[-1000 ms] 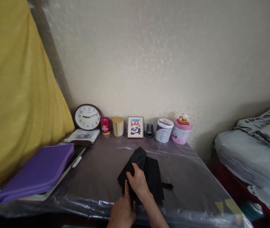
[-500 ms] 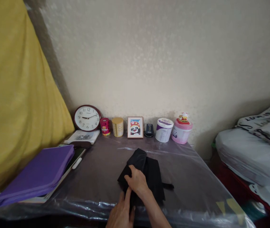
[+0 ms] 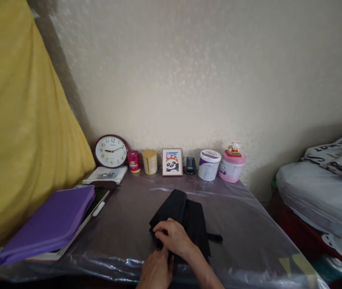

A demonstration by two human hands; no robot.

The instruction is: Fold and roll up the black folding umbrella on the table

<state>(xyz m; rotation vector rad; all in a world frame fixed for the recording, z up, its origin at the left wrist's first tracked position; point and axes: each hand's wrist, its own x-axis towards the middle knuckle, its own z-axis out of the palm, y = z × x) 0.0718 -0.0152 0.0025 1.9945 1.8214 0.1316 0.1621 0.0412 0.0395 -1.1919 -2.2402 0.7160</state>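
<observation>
A black folded fabric piece [image 3: 174, 202] lies near the front of the table, with overlapping panels and a short strap [image 3: 215, 237] sticking out to its right. My left hand [image 3: 155, 268] is closed at the near edge of the fabric, its fingertips partly hidden beneath my right hand. Over the fabric's near left part, my right hand [image 3: 174, 240] has curled fingers, with thumb and forefinger drawn together on the cloth. The two hands touch or nearly touch; what lies right under the fingers is hidden.
Plastic film covers the table [image 3: 243, 224]. At left lie a purple folder [image 3: 47, 220], books and a white pen-like item [image 3: 98, 209]. Along the wall stand a clock [image 3: 111, 151], several tins, a panda picture frame [image 3: 172, 162] and a pink tub [image 3: 232, 168].
My right hand has drawn back toward me over the fabric and its fingers have curled in more. My left hand has shifted slightly closer to me. The view has moved a little.
</observation>
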